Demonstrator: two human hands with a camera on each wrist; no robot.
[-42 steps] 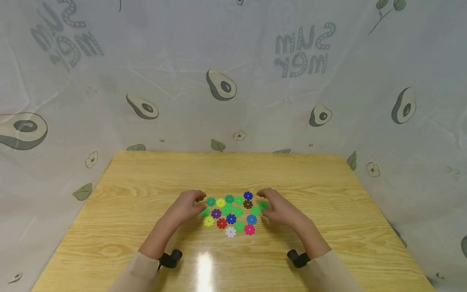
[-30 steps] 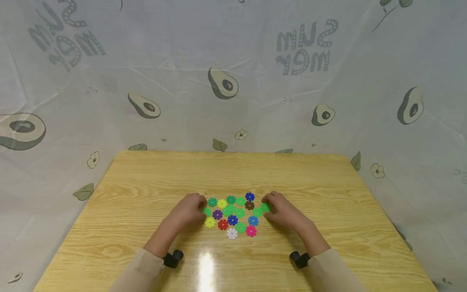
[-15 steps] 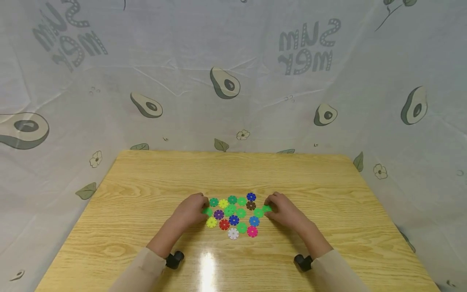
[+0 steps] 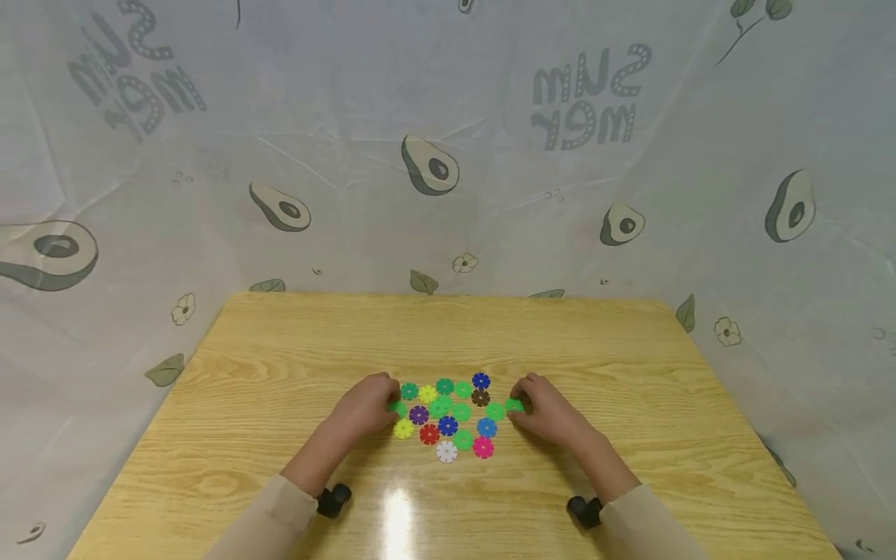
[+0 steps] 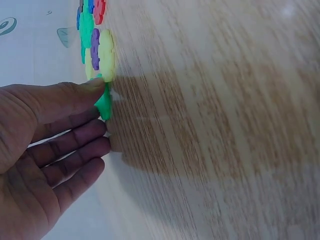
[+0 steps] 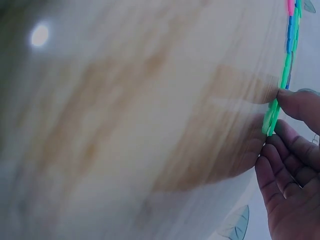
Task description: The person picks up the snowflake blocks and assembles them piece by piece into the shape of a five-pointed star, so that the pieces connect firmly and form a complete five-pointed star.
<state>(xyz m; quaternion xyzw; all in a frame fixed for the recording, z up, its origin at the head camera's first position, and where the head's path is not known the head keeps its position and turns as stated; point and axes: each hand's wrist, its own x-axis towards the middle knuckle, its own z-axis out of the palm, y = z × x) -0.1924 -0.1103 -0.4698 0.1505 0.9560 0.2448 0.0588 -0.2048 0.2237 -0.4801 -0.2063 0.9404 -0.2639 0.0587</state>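
Observation:
Notched plastic discs lie close together in a cluster on the wooden table. My left hand (image 4: 365, 406) pinches a green notched disc (image 5: 103, 104) at the cluster's left end between thumb and fingers. At the right end my right hand (image 4: 546, 411) pinches another green notched disc (image 6: 270, 117), thumb on one side and fingers on the other. Beside the left hand lie a yellow disc (image 4: 403, 428) and a purple disc (image 4: 418, 414). Nearest the right hand are a green disc (image 4: 495, 411), a brown disc (image 4: 480, 397) and a light blue disc (image 4: 486, 428).
More discs fill the middle, including a red one (image 4: 429, 434), a white one (image 4: 446, 451) and a pink one (image 4: 483, 447). The wooden table (image 4: 280, 334) ends at a curtain (image 4: 350, 194) printed with avocados. Light glares on the tabletop near the front.
Both hands have closed in from hovering beside the end discs to pinching them. The right hand stands slightly farther right. Over the last half second the hands have barely moved.

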